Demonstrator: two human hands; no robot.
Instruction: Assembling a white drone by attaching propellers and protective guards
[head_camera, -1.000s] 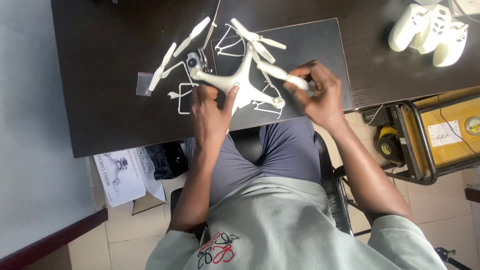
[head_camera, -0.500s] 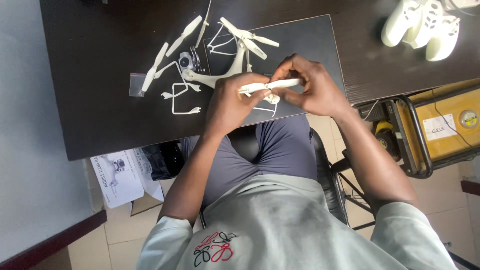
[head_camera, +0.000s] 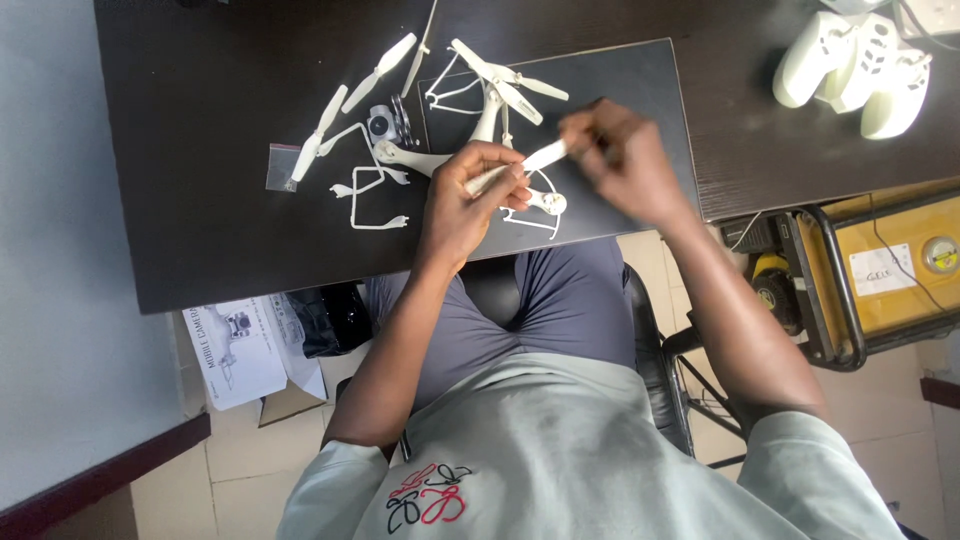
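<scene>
Surface: a dark desk (head_camera: 200, 220) runs across the far half of the view, with a black mat (head_camera: 640, 110) laid on its middle; pale tiled floor and a blue-grey wall lie at the left.
Floor, left: an opened cardboard box (head_camera: 245, 350) with a printed leaflet sits under the desk's near edge.
Desk, left: a small clear bag (head_camera: 281, 168), loose white propeller blades (head_camera: 350, 110) and thin white landing legs (head_camera: 372, 195) lie scattered, well apart from the hands.
Drone: the white drone body (head_camera: 490, 120) lies on the mat just beyond the hands, its arms spread towards the far side.
Blade: a white propeller blade (head_camera: 520, 166) is held over the mat, its long axis running left to right and tilted slightly towards the far right.
Left hand: the left hand (head_camera: 465, 205) has its fingers curled and pinched shut round the blade's left end.
Right hand: the right hand (head_camera: 625, 165) is blurred; its fingers look closed at the blade's right end, but the grip cannot be told for sure.
Desk, right: white controllers (head_camera: 860, 70) rest at the far corner.
Floor, right: a yellow machine in a black frame (head_camera: 880, 270) stands beside the chair.
</scene>
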